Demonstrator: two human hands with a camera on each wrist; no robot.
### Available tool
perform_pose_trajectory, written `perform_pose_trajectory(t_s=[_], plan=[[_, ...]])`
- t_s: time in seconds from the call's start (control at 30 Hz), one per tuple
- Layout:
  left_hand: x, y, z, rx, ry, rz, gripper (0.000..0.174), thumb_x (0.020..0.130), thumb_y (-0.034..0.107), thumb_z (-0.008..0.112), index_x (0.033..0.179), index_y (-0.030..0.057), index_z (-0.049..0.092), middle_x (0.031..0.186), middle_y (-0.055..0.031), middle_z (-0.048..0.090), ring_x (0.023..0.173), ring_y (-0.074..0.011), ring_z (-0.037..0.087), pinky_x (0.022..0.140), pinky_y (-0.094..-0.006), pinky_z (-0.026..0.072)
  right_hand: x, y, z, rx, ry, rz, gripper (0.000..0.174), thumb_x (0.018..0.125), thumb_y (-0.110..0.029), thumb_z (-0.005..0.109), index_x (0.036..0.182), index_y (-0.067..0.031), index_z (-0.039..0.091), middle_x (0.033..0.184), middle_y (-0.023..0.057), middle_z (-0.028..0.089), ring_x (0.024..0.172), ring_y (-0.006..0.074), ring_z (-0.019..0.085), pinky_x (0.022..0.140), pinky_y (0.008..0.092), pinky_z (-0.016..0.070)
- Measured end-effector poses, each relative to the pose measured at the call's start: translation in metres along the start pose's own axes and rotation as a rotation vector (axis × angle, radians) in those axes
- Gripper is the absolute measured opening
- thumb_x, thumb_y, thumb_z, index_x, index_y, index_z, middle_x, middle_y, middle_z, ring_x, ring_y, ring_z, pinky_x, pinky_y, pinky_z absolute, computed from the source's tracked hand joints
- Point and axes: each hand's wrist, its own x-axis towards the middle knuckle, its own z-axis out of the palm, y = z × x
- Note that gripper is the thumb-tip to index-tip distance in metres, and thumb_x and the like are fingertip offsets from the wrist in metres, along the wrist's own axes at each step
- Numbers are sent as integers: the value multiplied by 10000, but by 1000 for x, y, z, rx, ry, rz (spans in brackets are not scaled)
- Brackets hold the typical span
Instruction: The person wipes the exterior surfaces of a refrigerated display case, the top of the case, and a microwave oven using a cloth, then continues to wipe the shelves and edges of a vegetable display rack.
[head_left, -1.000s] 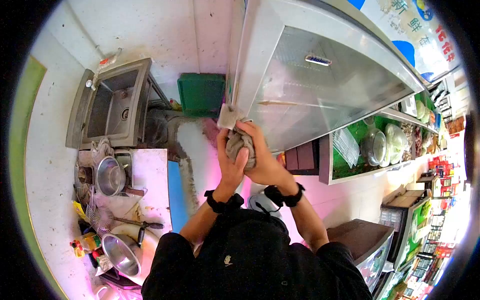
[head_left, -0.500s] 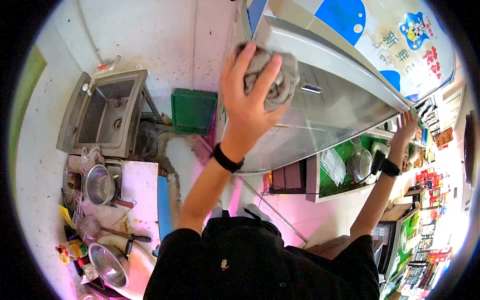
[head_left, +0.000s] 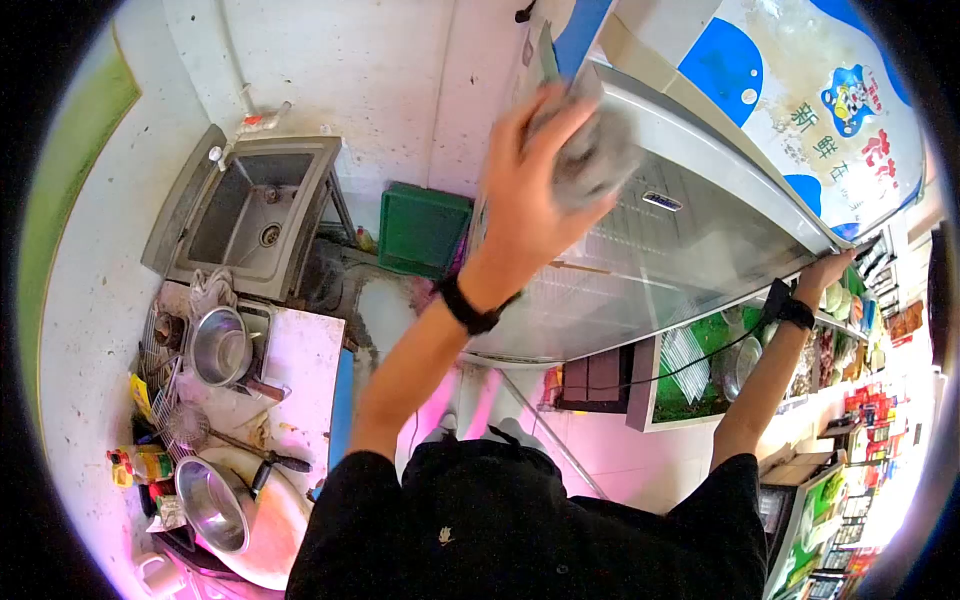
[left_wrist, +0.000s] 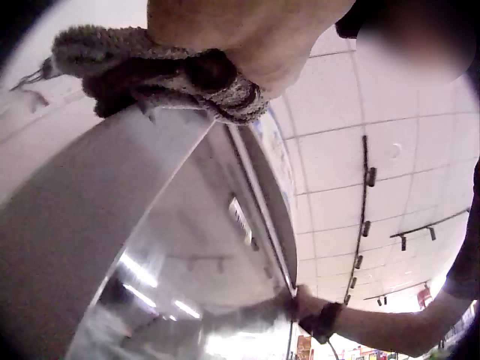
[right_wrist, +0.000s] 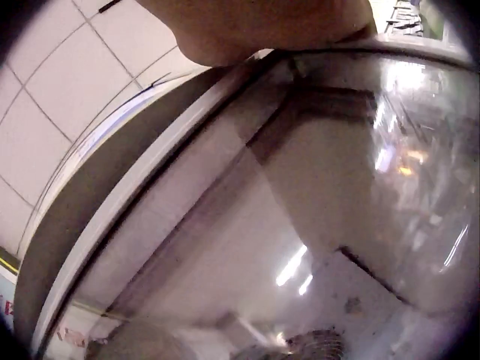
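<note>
My left hand (head_left: 535, 200) grips a bunched grey cloth (head_left: 600, 155) against the upper corner of a white-framed glass door (head_left: 660, 245). The cloth is blurred in the head view; in the left wrist view the folded terry cloth (left_wrist: 165, 71) lies over the frame's corner, under the hand (left_wrist: 232, 30). Out to the right, my right hand (head_left: 825, 270) holds the door's far edge, its fingertips partly hidden behind it. The right wrist view has that hand (right_wrist: 277, 30) at the frame, with reflections across the glass (right_wrist: 300, 187).
A metal sink (head_left: 250, 215) and green crate (head_left: 425, 230) stand by the wall. On the left a worktop (head_left: 310, 345) holds metal bowls (head_left: 220, 345) and a strainer (head_left: 188, 425). A green-lined display case (head_left: 690, 380) sits beyond the door. A black cord hangs from my right wrist.
Both hands were together on the cloth; they have parted. The left carried the cloth up to the door's corner, and the right reached out to the door's far edge.
</note>
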Motion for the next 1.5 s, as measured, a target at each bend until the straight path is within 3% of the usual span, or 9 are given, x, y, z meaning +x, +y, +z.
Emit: perform_pose_trajectory(t_s=[0.2, 0.27, 0.47, 0.73, 0.83, 1.0, 1.2, 1.33, 1.5], plan=[[-74, -13, 4, 32, 30, -131, 649, 619, 34, 841, 1231, 78, 629, 1236, -168, 604, 1146, -332, 594, 949, -412, 509, 25, 42, -7, -195, 94, -106, 628, 1039, -477, 251, 1296, 15, 546, 1249, 211, 622, 1064, 328, 646, 912, 471, 549], [-92, -10, -4, 90, -6, -201, 601, 641, 21, 829, 1205, 49, 624, 1208, -165, 615, 1141, -324, 596, 958, -407, 500, 74, 70, -42, -128, 68, -117, 474, 1015, -333, 411, 1277, 21, 586, 1116, 231, 680, 977, 348, 687, 815, 464, 598], [-86, -17, -17, -16, -52, -220, 488, 717, 51, 782, 1175, 9, 622, 1145, -128, 643, 1149, -285, 579, 1018, -413, 447, 25, 30, -37, -479, -202, -355, 363, 1032, -290, 434, 1176, 8, 583, 1091, 206, 647, 963, 303, 642, 881, 445, 531], [-63, -8, -8, 398, 14, 63, 404, 918, 158, 735, 1251, -3, 570, 1225, -162, 606, 1097, -274, 628, 949, -409, 561, -12, 15, -12, -639, 208, -185, 524, 1071, -340, 303, 947, 51, 630, 909, 251, 676, 869, 418, 636, 811, 496, 479], [-160, -39, -13, 318, -106, -296, 410, 942, 233, 698, 1241, -8, 553, 1256, -164, 563, 1085, -285, 625, 911, -388, 570, -11, 10, 5, -281, 412, -99, 622, 1067, -402, 307, 857, 58, 668, 887, 260, 692, 878, 432, 643, 826, 511, 457], [-212, -47, -38, 320, -231, -325, 463, 961, 284, 671, 1293, -1, 522, 1275, -155, 545, 1133, -290, 600, 919, -409, 581, -17, 7, -1, -340, 343, -74, 618, 1062, -441, 305, 1022, 40, 690, 1052, 268, 690, 1018, 450, 627, 903, 485, 457], [-92, -19, -12, 272, -78, -285, 476, 967, 285, 675, 1343, 37, 520, 1294, -166, 560, 1143, -314, 606, 932, -441, 586, -16, 9, -5, -318, 230, -104, 632, 1072, -443, 257, 1071, 38, 667, 1079, 274, 680, 1041, 463, 612, 910, 496, 450], [-151, -29, -6, 363, -41, -349, 406, 970, 252, 670, 1287, 43, 527, 1254, -157, 575, 1109, -297, 599, 934, -435, 543, -11, 16, 3, -432, 315, -114, 564, 1075, -398, 269, 1043, 32, 633, 1022, 273, 665, 962, 461, 608, 864, 508, 455], [-281, -57, -45, 344, -228, -255, 349, 873, 150, 718, 1167, 28, 576, 1146, -122, 614, 1029, -273, 579, 864, -397, 483, 24, 45, -47, -673, -20, -289, 448, 1042, -325, 355, 1115, 14, 639, 1069, 242, 675, 987, 400, 645, 889, 472, 492]])
